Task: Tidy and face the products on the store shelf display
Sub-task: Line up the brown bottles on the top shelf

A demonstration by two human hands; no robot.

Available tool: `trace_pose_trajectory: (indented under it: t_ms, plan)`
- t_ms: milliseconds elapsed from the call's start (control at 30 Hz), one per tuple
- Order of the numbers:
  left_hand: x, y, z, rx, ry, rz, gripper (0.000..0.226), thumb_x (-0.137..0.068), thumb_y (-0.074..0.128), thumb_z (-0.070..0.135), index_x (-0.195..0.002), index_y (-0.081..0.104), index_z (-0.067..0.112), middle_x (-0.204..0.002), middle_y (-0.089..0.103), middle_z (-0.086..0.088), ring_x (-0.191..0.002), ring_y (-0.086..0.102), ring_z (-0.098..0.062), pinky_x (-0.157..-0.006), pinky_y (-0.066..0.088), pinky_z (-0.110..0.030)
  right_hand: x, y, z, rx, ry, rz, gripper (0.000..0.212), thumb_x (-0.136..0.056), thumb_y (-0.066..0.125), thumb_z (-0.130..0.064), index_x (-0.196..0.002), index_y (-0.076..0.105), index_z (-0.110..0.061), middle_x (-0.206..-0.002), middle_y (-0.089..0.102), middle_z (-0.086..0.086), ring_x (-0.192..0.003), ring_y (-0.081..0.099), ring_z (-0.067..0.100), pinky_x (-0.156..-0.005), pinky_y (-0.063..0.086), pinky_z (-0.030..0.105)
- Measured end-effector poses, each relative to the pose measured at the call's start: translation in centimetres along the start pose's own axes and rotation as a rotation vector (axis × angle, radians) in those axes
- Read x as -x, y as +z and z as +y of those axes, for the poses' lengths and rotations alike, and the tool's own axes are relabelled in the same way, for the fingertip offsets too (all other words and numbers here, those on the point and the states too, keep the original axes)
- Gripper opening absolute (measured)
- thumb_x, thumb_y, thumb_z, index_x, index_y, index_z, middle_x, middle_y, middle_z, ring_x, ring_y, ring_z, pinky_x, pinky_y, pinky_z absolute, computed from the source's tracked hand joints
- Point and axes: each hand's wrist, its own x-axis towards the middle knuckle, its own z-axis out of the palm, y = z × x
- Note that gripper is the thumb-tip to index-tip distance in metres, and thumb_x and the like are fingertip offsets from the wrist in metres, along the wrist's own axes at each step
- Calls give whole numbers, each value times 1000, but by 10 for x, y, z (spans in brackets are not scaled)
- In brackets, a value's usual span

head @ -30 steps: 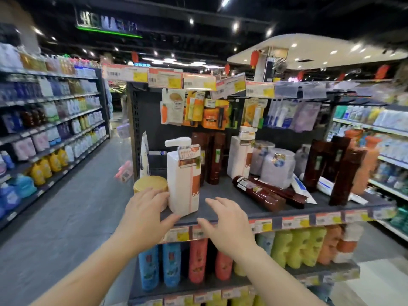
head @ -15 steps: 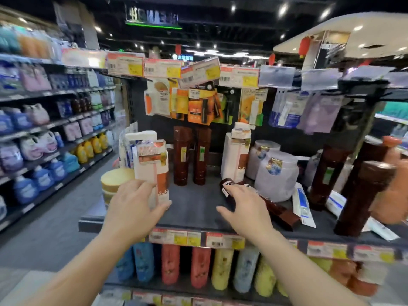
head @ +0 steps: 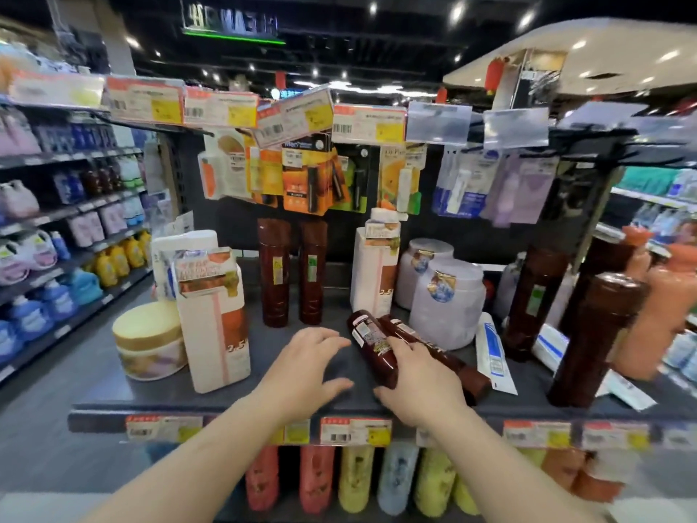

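Two dark brown bottles lie on their sides on the dark shelf (head: 286, 405). My right hand (head: 420, 386) grips the nearer lying bottle (head: 371, 343), fingers over its top and thumb under its lower end. The second lying bottle (head: 462, 368) rests just behind it, partly hidden by my hand. My left hand (head: 301, 366) hovers open with spread fingers just left of that bottle, holding nothing. A white pump bottle (head: 213, 322) stands upright at the front left beside a yellow-lidded jar (head: 147, 339).
Two upright brown bottles (head: 292, 273) and another white pump bottle (head: 373, 269) stand at the back. Lavender tubs (head: 447, 305), a flat white tube (head: 492, 354), tall brown bottles (head: 597, 337) and orange bottles (head: 658, 315) fill the right. Carded items (head: 305, 179) hang overhead.
My left hand let go of the white pump bottle and moved right to the shelf's middle. My right hand closed around the nearer lying brown bottle. The view moved closer.
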Motion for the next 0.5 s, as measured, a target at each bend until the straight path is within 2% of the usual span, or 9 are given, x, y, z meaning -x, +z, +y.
trace_pose_trajectory:
  t_ms: [133, 233, 300, 367, 433, 500]
  plan:
    - [-20, 14, -5, 23, 76, -31, 69, -79, 70, 46, -140, 42, 30, -144, 41, 6, -135, 31, -14, -115, 24, -31, 4, -2, 0, -57, -19, 50, 71, -78, 63, -44, -141, 33, -32, -136, 50, -1, -121, 53, 22, -93, 48, 36]
    - [-28, 15, -8, -1, 127, -11, 77, -78, 73, 42, -144, 36, 31, -149, 35, 6, -138, 27, -15, -114, 16, -23, 7, -12, 1, -62, -74, 59, 74, -75, 65, -40, -142, 36, -33, -137, 52, -4, -123, 52, 18, -97, 45, 32]
    - [-31, 13, -10, -21, 146, -7, 82, -78, 74, 39, -147, 31, 31, -152, 30, 7, -141, 22, -15, -111, 7, -19, 9, -26, 2, -53, -138, 17, 74, -73, 68, -38, -141, 38, -36, -136, 53, -6, -122, 52, 16, -97, 43, 29]
    - [-34, 11, -11, -10, 157, -19, 85, -77, 75, 37, -148, 30, 32, -153, 30, 8, -143, 21, -16, -111, 6, -21, 10, -44, 3, -26, -229, -61, 72, -72, 71, -38, -138, 42, -39, -131, 56, -10, -116, 54, 12, -92, 45, 27]
    - [-34, 10, -12, 26, 170, -40, 82, -74, 77, 38, -144, 35, 33, -147, 41, 8, -138, 32, -13, -112, 17, -23, 6, -60, 2, 23, -314, -126, 71, -71, 73, -39, -136, 43, -41, -128, 57, -13, -112, 54, 10, -93, 46, 27]
    - [-31, 8, -12, 91, 149, -32, 76, -72, 77, 39, -139, 41, 37, -134, 52, 12, -125, 47, -10, -104, 34, -24, -1, -72, 2, 42, -360, -119, 76, -70, 75, -41, -138, 41, -40, -133, 52, -13, -118, 51, 9, -100, 44, 30]
